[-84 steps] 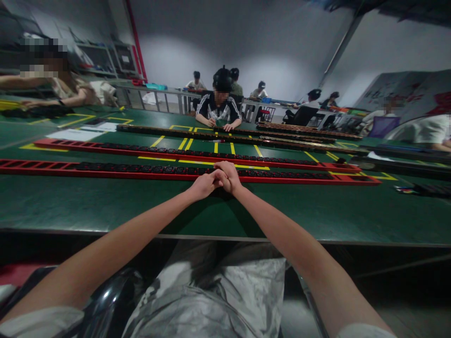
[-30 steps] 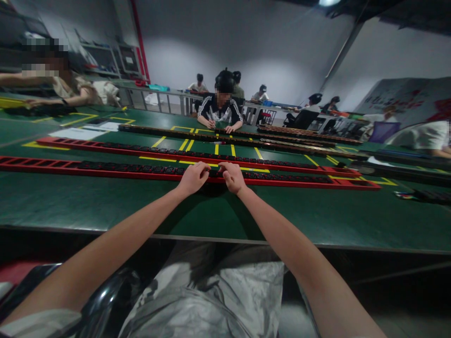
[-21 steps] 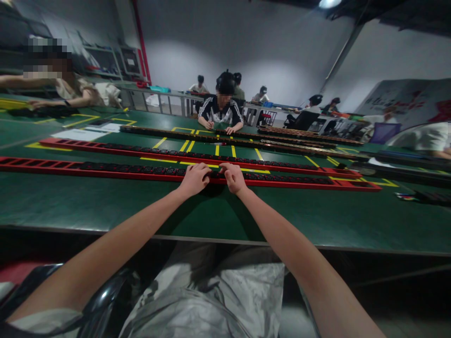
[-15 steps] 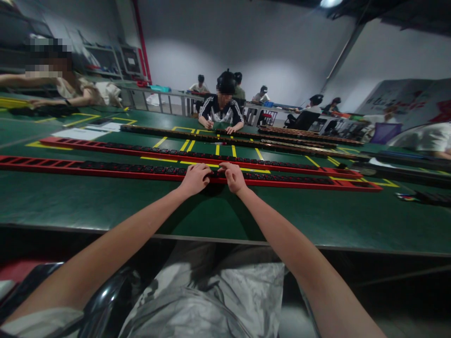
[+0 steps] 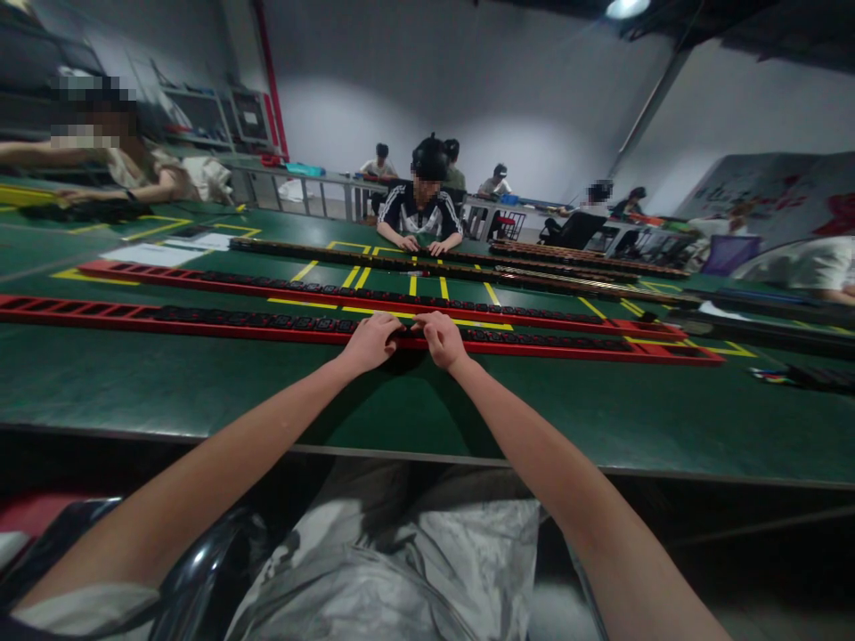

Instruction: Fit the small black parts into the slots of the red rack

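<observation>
A long red strip (image 5: 200,326) filled with a row of black socket modules lies across the green table (image 5: 200,383) in front of me. My left hand (image 5: 370,344) and my right hand (image 5: 441,340) rest side by side on its middle. The fingers of both are curled down and press on the black modules there. What lies under the fingertips is hidden. A second red strip (image 5: 220,283) lies parallel just behind the first.
Dark strips (image 5: 374,256) lie farther back, where a person in a black-and-white jacket (image 5: 420,209) works opposite me. Another person (image 5: 126,169) sits at far left, a white-sleeved arm (image 5: 802,265) at right. Yellow tape lines (image 5: 347,274) and a paper sheet (image 5: 143,254) mark the table.
2.8 s ago my hands were clasped together over the strip. Since then they separated and settled side by side on the modules; over the last second they barely moved.
</observation>
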Motion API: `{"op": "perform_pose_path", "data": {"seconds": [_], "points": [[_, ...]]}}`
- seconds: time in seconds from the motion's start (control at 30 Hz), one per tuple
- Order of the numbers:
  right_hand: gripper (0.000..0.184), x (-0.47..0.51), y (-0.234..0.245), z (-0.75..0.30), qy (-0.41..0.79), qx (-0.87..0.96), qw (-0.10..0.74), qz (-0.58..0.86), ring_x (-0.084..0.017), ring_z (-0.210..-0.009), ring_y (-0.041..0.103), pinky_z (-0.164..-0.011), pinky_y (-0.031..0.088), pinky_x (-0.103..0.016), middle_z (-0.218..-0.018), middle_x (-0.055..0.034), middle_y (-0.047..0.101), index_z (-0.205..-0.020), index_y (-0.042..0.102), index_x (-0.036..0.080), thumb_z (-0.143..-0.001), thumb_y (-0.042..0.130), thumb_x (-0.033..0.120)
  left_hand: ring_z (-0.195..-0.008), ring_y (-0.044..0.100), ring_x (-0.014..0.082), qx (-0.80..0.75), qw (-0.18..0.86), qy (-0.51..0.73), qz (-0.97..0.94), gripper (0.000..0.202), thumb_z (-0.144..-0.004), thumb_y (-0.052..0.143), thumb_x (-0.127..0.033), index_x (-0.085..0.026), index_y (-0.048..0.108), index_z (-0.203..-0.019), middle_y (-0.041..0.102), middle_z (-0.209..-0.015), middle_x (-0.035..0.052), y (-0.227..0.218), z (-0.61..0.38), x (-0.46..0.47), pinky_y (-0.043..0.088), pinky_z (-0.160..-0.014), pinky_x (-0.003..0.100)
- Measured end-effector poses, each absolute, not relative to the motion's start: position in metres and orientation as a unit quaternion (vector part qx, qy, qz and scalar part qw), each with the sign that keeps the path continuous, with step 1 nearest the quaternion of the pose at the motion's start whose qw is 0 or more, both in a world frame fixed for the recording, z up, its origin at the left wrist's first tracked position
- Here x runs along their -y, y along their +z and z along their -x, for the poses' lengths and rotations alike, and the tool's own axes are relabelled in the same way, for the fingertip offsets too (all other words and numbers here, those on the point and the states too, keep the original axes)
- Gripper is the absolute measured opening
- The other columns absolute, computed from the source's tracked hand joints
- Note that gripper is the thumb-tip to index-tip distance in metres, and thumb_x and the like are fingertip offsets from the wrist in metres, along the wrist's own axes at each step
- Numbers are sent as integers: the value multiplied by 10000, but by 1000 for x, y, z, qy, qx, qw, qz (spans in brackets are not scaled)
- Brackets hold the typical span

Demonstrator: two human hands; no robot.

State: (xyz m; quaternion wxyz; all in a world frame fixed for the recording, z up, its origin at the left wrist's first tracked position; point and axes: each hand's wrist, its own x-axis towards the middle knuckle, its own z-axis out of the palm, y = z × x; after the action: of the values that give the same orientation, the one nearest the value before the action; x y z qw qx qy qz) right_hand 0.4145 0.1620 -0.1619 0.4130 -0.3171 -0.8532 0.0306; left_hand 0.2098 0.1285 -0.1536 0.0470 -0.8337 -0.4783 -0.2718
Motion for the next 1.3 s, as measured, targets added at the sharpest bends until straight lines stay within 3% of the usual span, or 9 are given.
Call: {"op": "perform_pose_path", "data": {"seconds": [0.2, 0.43, 0.63, 0.8, 1.0, 1.3], "points": [[539, -159, -157, -412, 14, 859, 364, 361, -235, -948, 589, -867, 414, -371, -981, -99, 703, -1050, 693, 185, -1026, 244, 482, -1139, 559, 254, 481, 51, -262, 835, 338, -799, 547, -142, -225, 631, -1116, 652, -1176, 64, -152, -212, -126, 465, -963, 406], [283, -159, -139, -423, -37, 831, 307, 463, -243, -1021, 592, -924, 419, -366, -1057, -99, 698, -1049, 695, 193, -972, 472, 351, -1167, 565, 283, 528, 61, -230, 815, 366, -903, 525, -380, -229, 592, -1230, 648, -1244, 91, -155, -211, -129, 387, -1012, 443], [405, -158, -119, -448, -16, 813, 175, 555, -249, -901, 648, -854, 447, -368, -951, -86, 726, -966, 715, 202, -945, 483, 533, -1195, 560, 319, 564, 68, -197, 799, 563, -872, 511, -624, -221, 581, -1259, 633, -1298, 126, -151, -200, -137, 373, -998, 456], [568, -164, -114, -464, 38, 824, 95, 557, -270, -960, 649, -809, 480, -356, -1082, -120, 707, -1045, 696, 195, -844, 528, 700, -1094, 610, 358, 589, 84, -139, 792, 793, -734, 488, -832, -190, 625, -1179, 687, -1162, 163, -143, -182, -143, 417, -919, 452], [660, -170, -115, -474, 27, 834, 30, 551, -320, -1041, 621, -830, 496, -387, -1177, -155, 659, -1164, 658, 166, -695, 738, 624, -1002, 632, 341, 591, 87, -114, 794, 829, -667, 459, -900, -176, 652, -1021, 689, -1078, 170, -143, -175, -147, 459, -807, 398], [622, -161, -108, -469, 35, 837, 50, 544, -307, -1006, 636, -796, 501, -365, -1142, -138, 674, -1100, 684, 179, -692, 733, 646, -970, 641, 339, 588, 96, -106, 796, 832, -662, 416, -919, -166, 680, -898, 693, -998, 166, -138, -167, -147, 465, -796, 400]]}}
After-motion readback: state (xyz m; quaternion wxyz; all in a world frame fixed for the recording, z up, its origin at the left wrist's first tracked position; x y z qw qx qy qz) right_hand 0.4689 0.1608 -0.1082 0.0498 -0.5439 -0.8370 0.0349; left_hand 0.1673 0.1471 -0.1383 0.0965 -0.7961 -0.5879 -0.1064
